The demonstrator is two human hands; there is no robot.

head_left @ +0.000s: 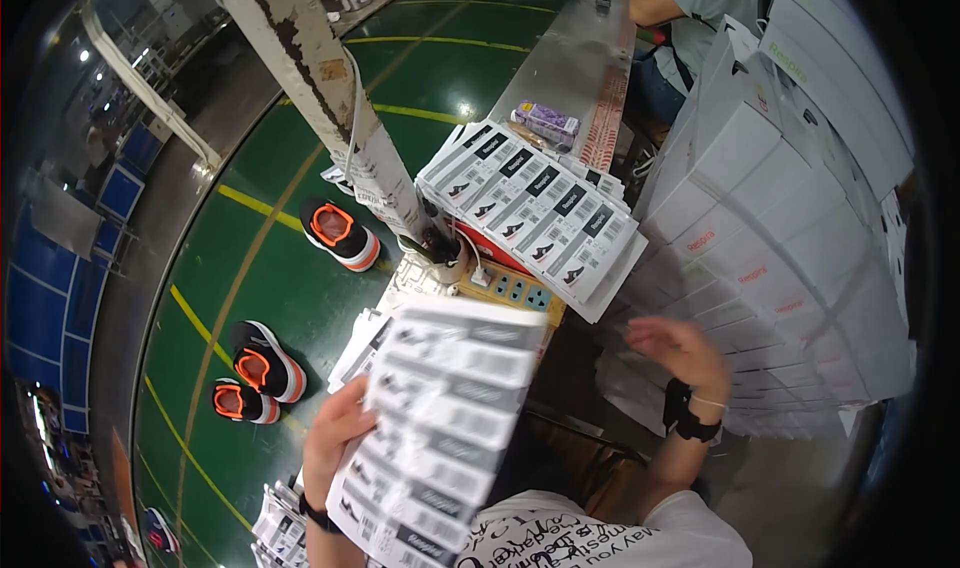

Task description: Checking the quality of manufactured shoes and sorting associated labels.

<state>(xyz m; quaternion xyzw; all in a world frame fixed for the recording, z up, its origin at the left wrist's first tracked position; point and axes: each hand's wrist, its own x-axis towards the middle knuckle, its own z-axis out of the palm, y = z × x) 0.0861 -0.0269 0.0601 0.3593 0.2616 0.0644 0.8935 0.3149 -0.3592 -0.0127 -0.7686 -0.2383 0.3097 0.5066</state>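
Label sheet (pixel 440 418), long strip of black-and-white shoe-box stickers, held at left edge by left hand (pixel 335 438); sheet blurred, judged in motion. Right hand (pixel 680 348) empty, fingers spread, raised at 3 o'clock of sheet, apart from it. Step judged: sheet handling before sticker removal. Next move judged to call for steadying of sheet and fingertip pinch at one sticker edge. Fanned label sheets (pixel 535 208) laid on counter (pixel 570 58) at 12 o'clock; white box stack (pixel 790 258) at 2 o'clock.
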